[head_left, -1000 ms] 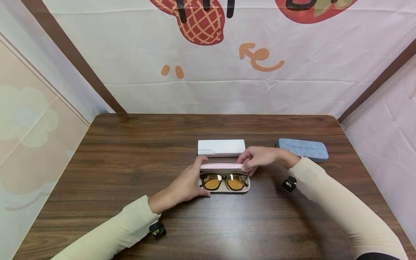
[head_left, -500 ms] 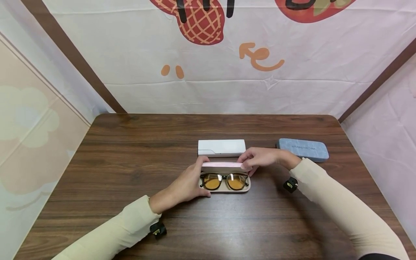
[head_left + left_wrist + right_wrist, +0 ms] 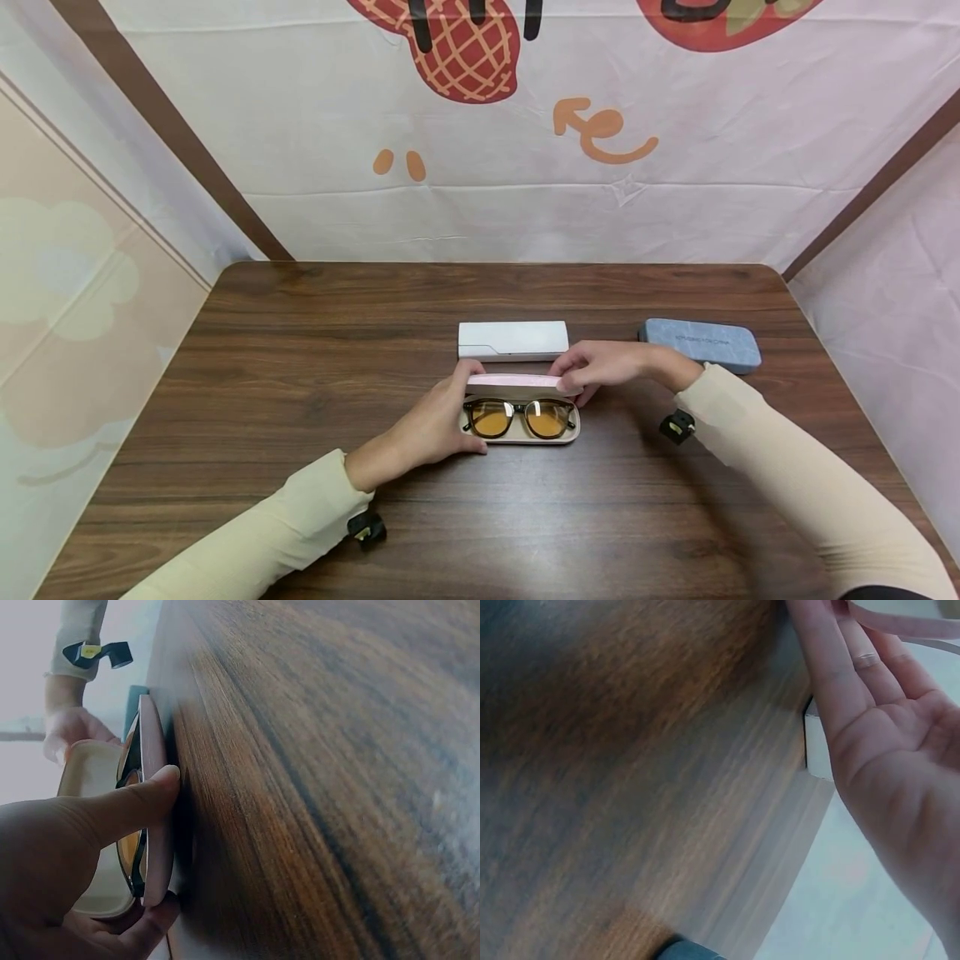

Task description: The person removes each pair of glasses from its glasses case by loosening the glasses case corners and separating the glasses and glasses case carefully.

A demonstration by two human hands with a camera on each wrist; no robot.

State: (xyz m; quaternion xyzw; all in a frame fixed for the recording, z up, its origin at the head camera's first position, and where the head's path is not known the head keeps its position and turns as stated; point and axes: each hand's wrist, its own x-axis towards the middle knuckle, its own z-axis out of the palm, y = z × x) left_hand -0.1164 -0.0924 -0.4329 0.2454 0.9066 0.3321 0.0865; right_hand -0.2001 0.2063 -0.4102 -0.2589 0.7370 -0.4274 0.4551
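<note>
A pink glasses case [image 3: 519, 435] with a pale lining lies with its lid raised on the brown table. Inside rest glasses [image 3: 491, 420] with dark frames and amber lenses. My left hand [image 3: 431, 423] grips the case's left end, thumb at the front and fingers behind. In the left wrist view, the thumb lies across the pink base [image 3: 157, 847] and the lid lining [image 3: 101, 889] faces the glasses. My right hand [image 3: 603, 364] pinches the right end of the lid [image 3: 517, 381]. The right wrist view shows the palm, with the fingertips partly out of frame by the pink rim [image 3: 919, 626].
Just behind the pink case sits a white case [image 3: 513, 337]. A light blue case [image 3: 705, 343] lies farther right, partly covered by the right forearm. The wood-grain table [image 3: 337, 333] ends at a printed cloth backdrop [image 3: 487, 221].
Over the last second the lid has tipped back slightly, and more of its lining shows. Both hands keep their hold, and the glasses stay in place.
</note>
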